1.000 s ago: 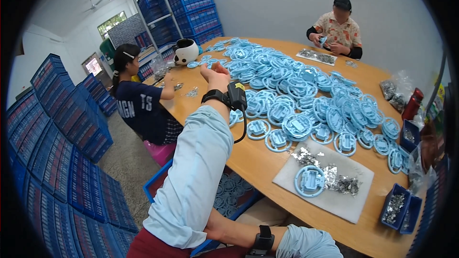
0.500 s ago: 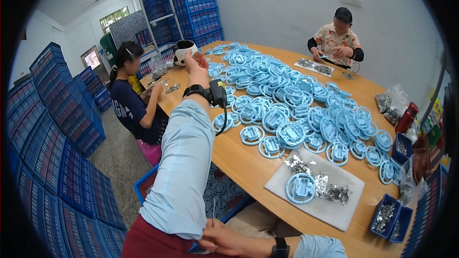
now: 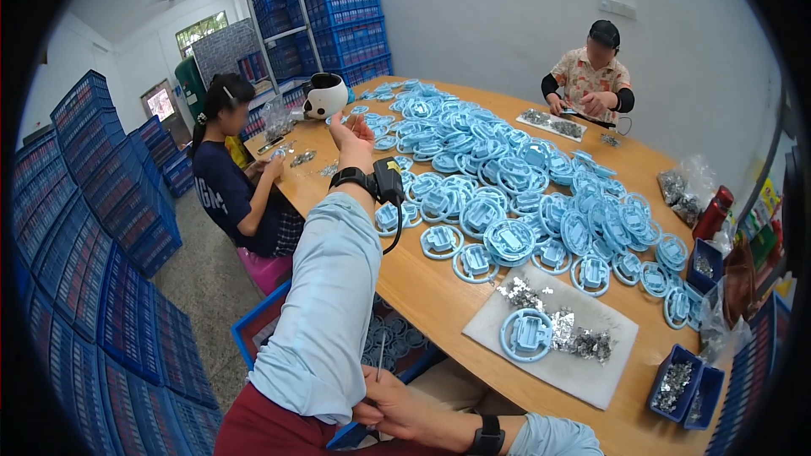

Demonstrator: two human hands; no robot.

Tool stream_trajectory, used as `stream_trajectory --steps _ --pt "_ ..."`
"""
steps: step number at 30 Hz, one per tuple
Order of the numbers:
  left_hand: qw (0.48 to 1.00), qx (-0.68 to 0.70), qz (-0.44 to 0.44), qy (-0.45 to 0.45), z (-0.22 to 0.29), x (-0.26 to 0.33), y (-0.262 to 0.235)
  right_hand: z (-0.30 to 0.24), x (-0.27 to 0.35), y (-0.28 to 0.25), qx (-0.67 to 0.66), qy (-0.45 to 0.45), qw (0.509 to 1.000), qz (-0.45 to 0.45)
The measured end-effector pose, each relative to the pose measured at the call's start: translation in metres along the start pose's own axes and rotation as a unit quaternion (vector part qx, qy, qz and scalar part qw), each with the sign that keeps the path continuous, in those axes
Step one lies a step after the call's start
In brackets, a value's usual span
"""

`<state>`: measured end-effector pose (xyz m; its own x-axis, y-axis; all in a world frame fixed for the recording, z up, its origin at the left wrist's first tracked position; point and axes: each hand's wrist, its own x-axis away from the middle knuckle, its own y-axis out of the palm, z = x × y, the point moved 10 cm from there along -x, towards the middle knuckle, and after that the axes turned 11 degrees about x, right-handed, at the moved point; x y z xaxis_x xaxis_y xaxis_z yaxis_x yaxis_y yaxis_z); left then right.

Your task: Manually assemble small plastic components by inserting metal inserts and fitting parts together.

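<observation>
My left hand (image 3: 351, 130) is stretched out over the far left of the table, fingers loosely curled and apart, with nothing visible in it. Just beyond it stands a white and black panda-shaped container (image 3: 325, 95), and a big heap of light-blue plastic rings (image 3: 456, 131) lies to its right. Low in front of my body, my right hand (image 3: 390, 405) is closed round a thin metal tool (image 3: 381, 353) that points upward; its lower end is hidden. On a white board (image 3: 473, 329) rest a single blue ring piece (image 3: 528, 334) and small silvery metal pieces (image 3: 583, 338).
Two co-workers, one person (image 3: 241, 177) at left and another person (image 3: 591, 76) at the far side, sit at the table (image 3: 439, 321). Blue bins (image 3: 676, 384) hold metal pieces at right. A blue crate (image 3: 258, 321) of rings stands below the table edge. Stacked crates (image 3: 110, 270) line the left.
My left hand has drawn slightly back from the panda-shaped container, which shows more fully. My right hand has risen a little with the metal tool. The view has shifted slightly.
</observation>
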<state>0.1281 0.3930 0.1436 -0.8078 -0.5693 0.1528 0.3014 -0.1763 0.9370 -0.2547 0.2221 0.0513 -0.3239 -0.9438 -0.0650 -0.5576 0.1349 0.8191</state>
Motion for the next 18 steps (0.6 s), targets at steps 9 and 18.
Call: stream_trajectory --steps 9,18 --pt "0.999 -0.022 0.002 -0.033 -0.026 0.007 -0.001 -0.132 0.032 -0.037 0.438 -0.214 0.846 0.214" --pt "0.989 -0.046 0.010 -0.137 -0.108 0.029 -0.031 -0.179 0.005 -0.044 0.622 -0.216 0.702 0.271"
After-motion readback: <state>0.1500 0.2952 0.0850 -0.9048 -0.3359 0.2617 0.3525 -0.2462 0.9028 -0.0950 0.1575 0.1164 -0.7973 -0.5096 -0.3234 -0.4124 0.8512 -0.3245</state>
